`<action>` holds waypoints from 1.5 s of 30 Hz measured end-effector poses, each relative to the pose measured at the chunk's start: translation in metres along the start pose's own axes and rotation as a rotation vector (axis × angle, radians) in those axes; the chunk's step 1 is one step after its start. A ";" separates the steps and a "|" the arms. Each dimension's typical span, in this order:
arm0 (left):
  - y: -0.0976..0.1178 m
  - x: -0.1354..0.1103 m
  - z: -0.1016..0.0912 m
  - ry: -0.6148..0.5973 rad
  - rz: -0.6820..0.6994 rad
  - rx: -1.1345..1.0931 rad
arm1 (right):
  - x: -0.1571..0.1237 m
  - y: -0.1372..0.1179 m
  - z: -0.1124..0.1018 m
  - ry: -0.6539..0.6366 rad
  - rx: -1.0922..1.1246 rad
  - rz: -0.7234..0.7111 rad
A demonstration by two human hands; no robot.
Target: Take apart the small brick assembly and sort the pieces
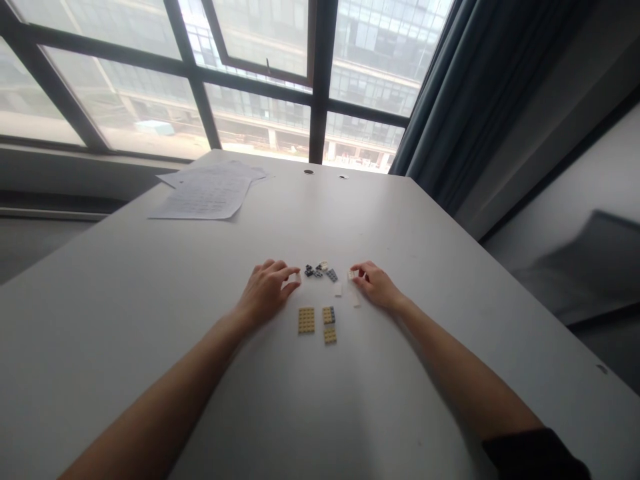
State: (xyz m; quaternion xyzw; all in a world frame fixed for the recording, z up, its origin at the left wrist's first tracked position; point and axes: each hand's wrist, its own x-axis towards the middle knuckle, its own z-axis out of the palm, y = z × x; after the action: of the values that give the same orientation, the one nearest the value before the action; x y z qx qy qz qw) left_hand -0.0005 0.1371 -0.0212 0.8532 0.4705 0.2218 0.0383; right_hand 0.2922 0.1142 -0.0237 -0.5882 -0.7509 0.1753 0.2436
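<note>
My left hand (267, 288) rests on the white table (150, 320) with its fingers curled and pinching a small white brick (298, 275). My right hand (376, 283) lies to the right, its fingers closed on a small pale brick (353, 274). Between the hands sits a little heap of dark and grey bricks (320, 271). Two white pieces (339, 289) lie just below it. Nearer to me lie a tan studded plate (307, 320) and a tan plate with a grey part (329, 324).
Sheets of printed paper (207, 190) lie at the table's far left. Beyond the far edge is a large window, with a dark curtain (470, 100) at the right. The table's right edge runs diagonally toward me.
</note>
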 end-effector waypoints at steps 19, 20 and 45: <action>0.003 -0.015 0.001 -0.054 -0.002 0.028 | -0.058 -0.031 0.008 -0.064 -0.060 -0.240; 0.003 -0.015 0.001 -0.054 0.001 0.029 | -0.058 -0.031 0.008 -0.065 -0.054 -0.239; 0.001 -0.014 0.001 -0.035 -0.013 -0.003 | -0.050 -0.012 0.007 0.092 -0.169 -0.019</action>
State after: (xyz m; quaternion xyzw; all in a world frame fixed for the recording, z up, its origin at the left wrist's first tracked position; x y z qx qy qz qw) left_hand -0.0060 0.1253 -0.0272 0.8538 0.4751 0.2072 0.0495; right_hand 0.2880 0.0626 -0.0310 -0.6071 -0.7564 0.0820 0.2291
